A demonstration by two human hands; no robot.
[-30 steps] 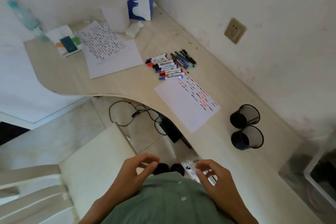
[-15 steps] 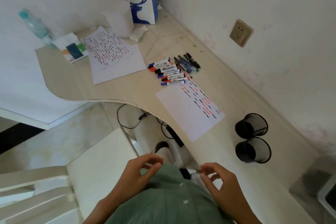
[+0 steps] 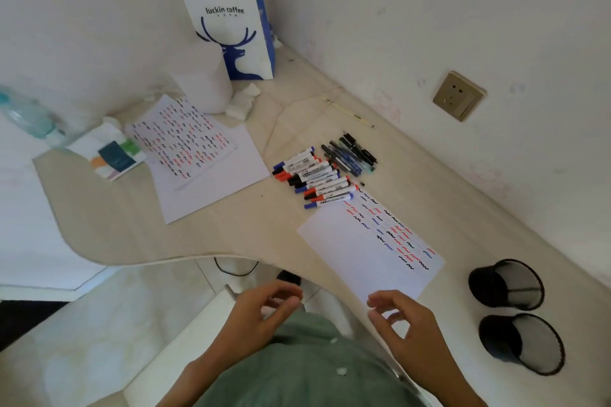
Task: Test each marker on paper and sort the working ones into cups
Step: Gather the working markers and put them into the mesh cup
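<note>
Both hands, left hand (image 3: 264,311) and right hand (image 3: 401,324), hung loosely curled, fingers holding nothing. The markers (image 3: 317,177) lay well beyond the fingertips; the cups (image 3: 506,284) lay tipped, so dropped markers might roll out.

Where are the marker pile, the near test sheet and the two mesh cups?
marker pile (image 3: 315,179), head view, middle of the white barrels.
near test sheet (image 3: 350,241), head view, blank part.
far mesh cup (image 3: 525,281), head view, mesh wall.
near mesh cup (image 3: 539,345), head view, mesh wall.

Capped markers (image 3: 317,175) heaped beside squiggled paper (image 3: 370,251); mesh cups (image 3: 506,284) upright (both black).
</note>
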